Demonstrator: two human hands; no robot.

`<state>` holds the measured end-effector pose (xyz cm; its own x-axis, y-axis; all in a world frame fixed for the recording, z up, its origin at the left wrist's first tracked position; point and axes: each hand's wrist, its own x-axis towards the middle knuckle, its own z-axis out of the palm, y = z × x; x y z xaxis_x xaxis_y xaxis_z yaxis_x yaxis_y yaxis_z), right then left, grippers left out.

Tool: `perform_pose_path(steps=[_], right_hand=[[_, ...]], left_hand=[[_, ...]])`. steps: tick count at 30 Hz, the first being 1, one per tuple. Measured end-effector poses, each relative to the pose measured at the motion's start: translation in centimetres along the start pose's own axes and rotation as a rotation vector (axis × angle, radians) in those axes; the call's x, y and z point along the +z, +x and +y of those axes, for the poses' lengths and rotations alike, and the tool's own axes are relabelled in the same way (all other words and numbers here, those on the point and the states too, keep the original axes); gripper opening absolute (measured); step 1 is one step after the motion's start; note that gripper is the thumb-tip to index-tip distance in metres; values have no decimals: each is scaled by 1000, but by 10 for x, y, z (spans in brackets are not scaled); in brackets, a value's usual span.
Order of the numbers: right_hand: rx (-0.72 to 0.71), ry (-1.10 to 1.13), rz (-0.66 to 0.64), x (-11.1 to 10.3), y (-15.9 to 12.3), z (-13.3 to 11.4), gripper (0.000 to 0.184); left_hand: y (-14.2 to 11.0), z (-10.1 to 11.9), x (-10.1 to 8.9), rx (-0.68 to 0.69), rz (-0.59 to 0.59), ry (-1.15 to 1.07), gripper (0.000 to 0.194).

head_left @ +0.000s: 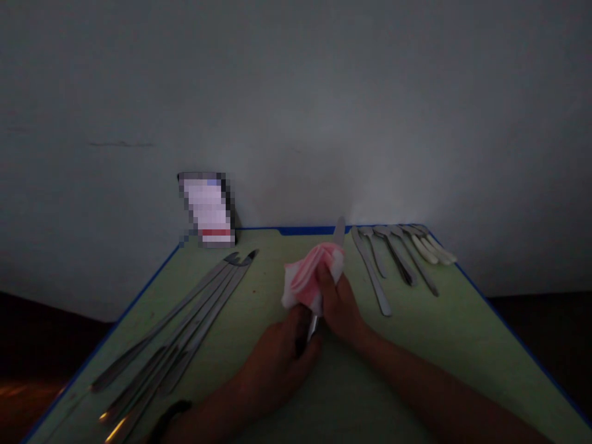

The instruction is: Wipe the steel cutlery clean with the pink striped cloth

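Observation:
My left hand (287, 357) is closed around the handle of a table knife (340, 230), whose blade points away toward the wall. A pink and white cloth (312, 276) is wrapped about the middle of the knife. My right hand (340, 302) pinches this cloth against the blade, thumb on top. Only the blade's tip and a short stretch near the handle show; the cloth hides what lies between. Both hands are over the middle of the table.
Several table knives (185, 327) lie side by side on the left of the green table (416, 370). At the right rear are a separate knife (372, 274), several spoons or forks (398, 256) and white-handled pieces (425, 250). A phone (210, 209) leans on the wall (296, 111).

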<state>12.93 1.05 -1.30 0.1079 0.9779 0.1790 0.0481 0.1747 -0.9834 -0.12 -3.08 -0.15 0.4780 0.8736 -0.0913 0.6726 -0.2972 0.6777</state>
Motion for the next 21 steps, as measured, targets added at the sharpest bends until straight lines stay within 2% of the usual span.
perform_pose_path(steps=[4,9,13,17,21], right_hand=[[20,16,-41,5,-8,0,33],[137,110,21,0,-1,1,39],[224,88,76,-8,8,1,47],[202,99,135,-18,19,7,50],[122,121,182,-29,33,15,55]], left_hand=[[2,-3,2,8,27,110,21],[0,2,-5,41,-67,195,28],[-3,2,-7,49,-130,255,29],[-7,-1,-9,102,-155,265,31],[-7,2,-16,130,-235,235,31]])
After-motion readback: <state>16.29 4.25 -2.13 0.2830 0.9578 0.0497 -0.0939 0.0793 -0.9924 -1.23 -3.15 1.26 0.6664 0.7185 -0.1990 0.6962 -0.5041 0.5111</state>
